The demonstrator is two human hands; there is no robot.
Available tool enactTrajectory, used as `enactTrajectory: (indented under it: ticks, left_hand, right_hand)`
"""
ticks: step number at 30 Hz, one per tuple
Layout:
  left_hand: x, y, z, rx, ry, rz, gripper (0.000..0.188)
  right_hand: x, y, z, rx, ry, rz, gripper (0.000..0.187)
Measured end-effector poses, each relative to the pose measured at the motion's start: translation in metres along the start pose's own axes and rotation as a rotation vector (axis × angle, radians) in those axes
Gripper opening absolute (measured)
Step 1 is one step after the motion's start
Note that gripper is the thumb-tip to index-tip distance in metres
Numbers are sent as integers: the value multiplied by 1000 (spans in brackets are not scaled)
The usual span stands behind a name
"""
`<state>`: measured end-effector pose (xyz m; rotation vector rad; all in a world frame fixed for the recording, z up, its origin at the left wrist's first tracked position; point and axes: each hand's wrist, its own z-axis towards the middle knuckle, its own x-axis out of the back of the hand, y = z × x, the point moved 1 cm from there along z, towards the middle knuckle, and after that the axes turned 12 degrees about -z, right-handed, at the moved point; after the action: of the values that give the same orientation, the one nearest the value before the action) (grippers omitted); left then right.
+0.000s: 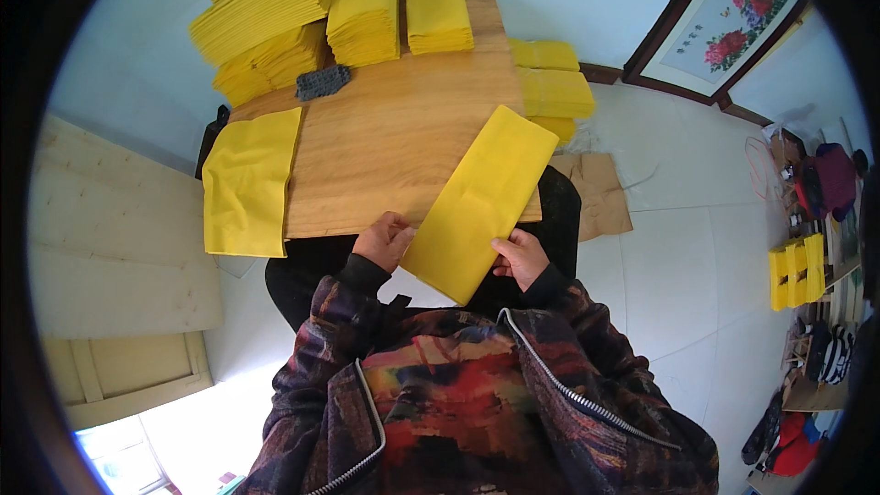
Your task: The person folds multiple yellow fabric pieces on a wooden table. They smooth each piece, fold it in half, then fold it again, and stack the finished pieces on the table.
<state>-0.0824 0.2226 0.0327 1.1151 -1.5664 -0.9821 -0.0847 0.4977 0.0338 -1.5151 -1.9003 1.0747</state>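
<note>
A long, flat folded piece of yellow fabric lies slantwise over the front edge of the wooden table, its near end hanging past the edge above my lap. My right hand pinches its right edge, thumb on top and the other fingers underneath. At its left edge is my left hand, with curled fingers closed against the fabric; their tips are partly hidden. Another yellow fabric piece, creased and loosely spread, drapes over the table's left front corner.
The wooden table bears tall stacks of folded yellow fabric at the back and a dark grey knitted-looking item. More yellow bundles stand right of the table, by brown paper. Shelves with yellow bags line the far right.
</note>
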Motion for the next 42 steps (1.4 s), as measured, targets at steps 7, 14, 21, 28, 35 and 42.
enactTrajectory:
  ticks: [7, 14, 21, 28, 35, 42]
  left_hand:
    - [-31, 22, 30, 203, -218, -298, 32]
    - [-54, 40, 43, 107, -488, -730, 47]
    - [-29, 90, 70, -65, -387, -920, 50]
    - [21, 150, 200, -186, -232, -714, 51]
    - [50, 178, 305, -153, -139, -911, 57]
    - [51, 176, 320, -115, 119, -772, 68]
  right_hand:
    - [6, 1, -1, 346, 226, -145, 26]
    - [21, -23, -11, 468, 151, -296, 28]
    - [26, -108, 19, 586, 14, -283, 27]
    - [41, -221, 133, 744, 35, -348, 26]
    - [55, -319, 252, 719, 78, -416, 23]
    - [51, -351, 320, 570, 59, -374, 26]
